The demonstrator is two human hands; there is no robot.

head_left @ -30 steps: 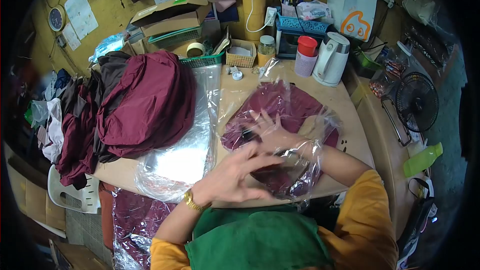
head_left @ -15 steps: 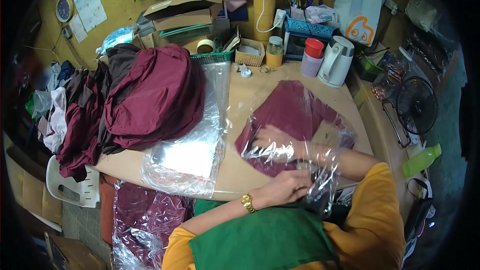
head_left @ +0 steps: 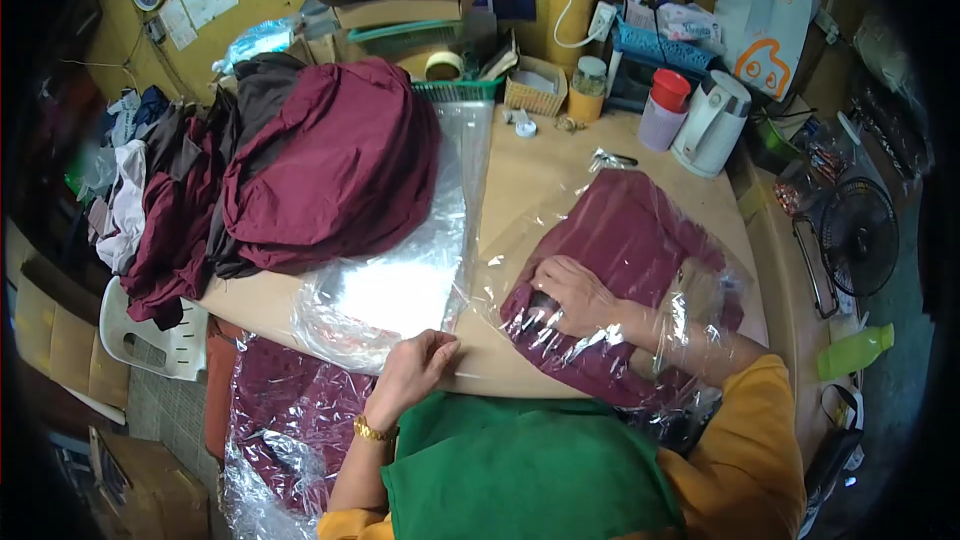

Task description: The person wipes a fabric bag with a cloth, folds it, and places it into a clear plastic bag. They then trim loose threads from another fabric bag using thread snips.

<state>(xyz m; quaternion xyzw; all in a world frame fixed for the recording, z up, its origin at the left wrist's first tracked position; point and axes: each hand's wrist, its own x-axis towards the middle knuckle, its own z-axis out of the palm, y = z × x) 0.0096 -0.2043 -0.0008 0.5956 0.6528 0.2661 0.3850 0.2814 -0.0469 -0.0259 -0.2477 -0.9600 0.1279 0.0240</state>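
Note:
A folded maroon garment (head_left: 610, 230) lies inside a clear plastic bag (head_left: 500, 265) on the right part of the table. My right hand (head_left: 572, 295) reaches in under the plastic, its fingers bent down and closed on the fabric. A dark patch shows beside those fingertips. Near the table's front edge is my left hand (head_left: 418, 365), wearing a gold watch, with fingers curled and thumb and forefinger pinched together. It is close to a stack of clear plastic bags (head_left: 385, 295); anything between its fingertips is too small to make out.
A maroon fabric heap (head_left: 335, 170) sits at the table's left. Along the back are an open cardboard box (head_left: 400, 5), a jar (head_left: 588, 90), a red-lidded cup (head_left: 662, 115) and a white kettle (head_left: 712, 125). Wrapped maroon cloth (head_left: 300, 420) lies below the front edge.
My left hand has left the bag's mouth and moved left, towards the stacked plastic bags. My right hand stays on the garment inside the bag. The camera view has shifted slightly.

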